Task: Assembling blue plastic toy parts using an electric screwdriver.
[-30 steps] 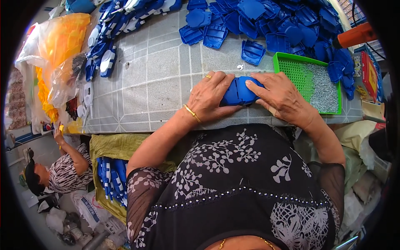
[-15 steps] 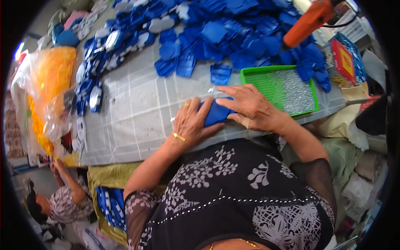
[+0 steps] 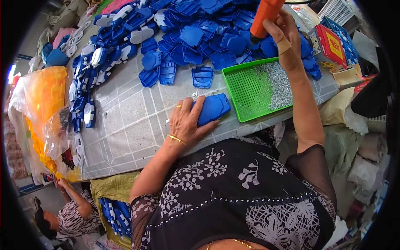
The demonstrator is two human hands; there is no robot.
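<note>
My left hand [image 3: 185,121] rests on the table with its fingers around a smooth blue plastic casing [image 3: 215,109], holding it flat. At the upper right, my right hand [image 3: 286,39] grips an orange electric screwdriver [image 3: 266,17], its dark tip pointing down over the loose parts. Under my right forearm lies a green perforated tray [image 3: 236,111], with small silvery screws [image 3: 280,85] heaped in its right part. A single blue plastic shell [image 3: 202,77] lies inner side up beyond the held casing.
A large heap of blue shells [image 3: 191,36] covers the table's far side. Blue and white assembled pieces [image 3: 98,56] line the left. A red and blue box [image 3: 331,46] stands at right. At lower left, another person [image 3: 77,212] handles something yellow near an orange-filled bag [image 3: 50,89].
My right hand has left the blue casing and moved up and right to take hold of the orange screwdriver. My left hand stays on the casing. The whole view has shifted slightly.
</note>
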